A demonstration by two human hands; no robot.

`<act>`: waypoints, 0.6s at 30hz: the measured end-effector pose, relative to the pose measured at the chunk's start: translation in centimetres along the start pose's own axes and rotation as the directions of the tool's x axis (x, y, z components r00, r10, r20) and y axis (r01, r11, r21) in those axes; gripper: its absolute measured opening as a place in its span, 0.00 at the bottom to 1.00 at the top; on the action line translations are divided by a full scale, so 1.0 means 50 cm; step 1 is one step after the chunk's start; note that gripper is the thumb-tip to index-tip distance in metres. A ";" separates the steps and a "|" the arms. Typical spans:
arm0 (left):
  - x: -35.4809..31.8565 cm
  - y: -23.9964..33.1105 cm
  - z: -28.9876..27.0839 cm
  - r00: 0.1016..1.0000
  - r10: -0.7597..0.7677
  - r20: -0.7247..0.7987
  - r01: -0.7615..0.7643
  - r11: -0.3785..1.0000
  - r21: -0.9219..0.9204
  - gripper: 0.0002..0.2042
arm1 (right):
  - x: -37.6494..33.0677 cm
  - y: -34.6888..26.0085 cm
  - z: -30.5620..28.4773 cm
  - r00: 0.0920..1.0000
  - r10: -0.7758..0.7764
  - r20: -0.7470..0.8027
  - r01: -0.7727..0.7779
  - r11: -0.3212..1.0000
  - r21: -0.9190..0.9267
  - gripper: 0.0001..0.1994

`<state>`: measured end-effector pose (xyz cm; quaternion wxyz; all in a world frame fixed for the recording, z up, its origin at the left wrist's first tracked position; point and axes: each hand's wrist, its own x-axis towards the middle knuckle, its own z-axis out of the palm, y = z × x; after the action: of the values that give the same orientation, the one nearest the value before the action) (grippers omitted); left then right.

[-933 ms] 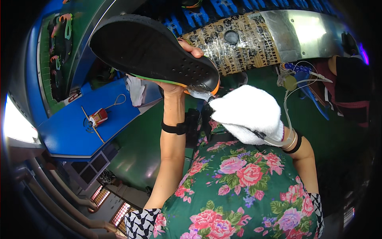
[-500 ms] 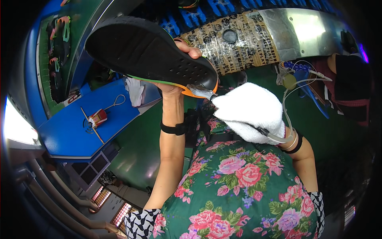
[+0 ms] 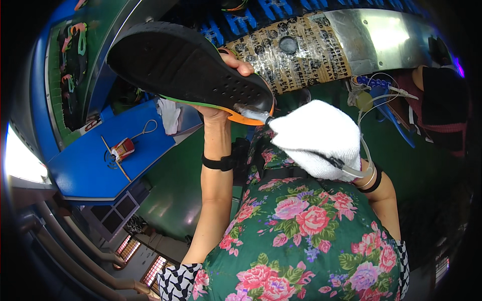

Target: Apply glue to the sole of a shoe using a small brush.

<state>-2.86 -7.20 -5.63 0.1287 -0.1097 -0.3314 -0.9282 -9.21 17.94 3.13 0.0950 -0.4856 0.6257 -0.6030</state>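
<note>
Head view: a black sole (image 3: 175, 67) with an orange and green edge is tilted before the wearer, its wide end toward the upper left and its dotted narrow end toward the right. The left hand (image 3: 238, 64) is clamped around its middle, mostly hidden behind it, with fingers showing over the upper edge and the wrist below. The right hand (image 3: 317, 140), in a white glove, is just beyond the narrow end, closed on a brush (image 3: 256, 115) whose bristles touch the sole there. A clear tube (image 3: 369, 148) runs by the right wrist. At left, a red container (image 3: 123, 149) sits on a blue worktop (image 3: 83, 173).
</note>
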 end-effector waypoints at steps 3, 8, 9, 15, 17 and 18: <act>-0.004 -0.006 0.026 0.989 0.030 -0.148 -0.013 0.993 0.114 0.39 | -0.005 0.011 0.003 1.000 0.007 -0.021 -0.008 0.998 -0.055 0.16; 0.014 -0.002 0.048 0.995 -0.028 -0.091 0.031 0.999 0.022 0.37 | -0.005 0.016 0.021 0.999 -0.017 -0.032 0.015 0.998 -0.061 0.12; 0.015 0.000 0.050 0.993 -0.071 -0.089 0.074 0.997 0.032 0.37 | -0.004 0.021 0.021 0.999 -0.016 -0.032 0.014 0.998 -0.061 0.12; 0.015 0.008 0.050 0.988 -0.121 -0.099 0.122 0.993 0.003 0.39 | 0.004 0.031 -0.002 0.997 0.081 -0.009 -0.079 0.986 0.149 0.12; 0.020 0.012 0.051 0.985 -0.151 -0.089 0.151 0.989 -0.007 0.40 | -0.006 0.037 0.011 1.000 -0.009 0.007 0.008 0.999 0.042 0.14; 0.022 0.014 0.052 0.980 -0.183 -0.079 0.182 0.983 -0.014 0.41 | -0.013 0.040 0.019 0.995 -0.097 0.030 0.099 0.993 -0.062 0.16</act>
<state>-3.39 -6.23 -2.96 0.0558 -0.0420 -0.3315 -0.9409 -9.23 17.37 0.89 0.0583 -0.5265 0.6186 -0.5804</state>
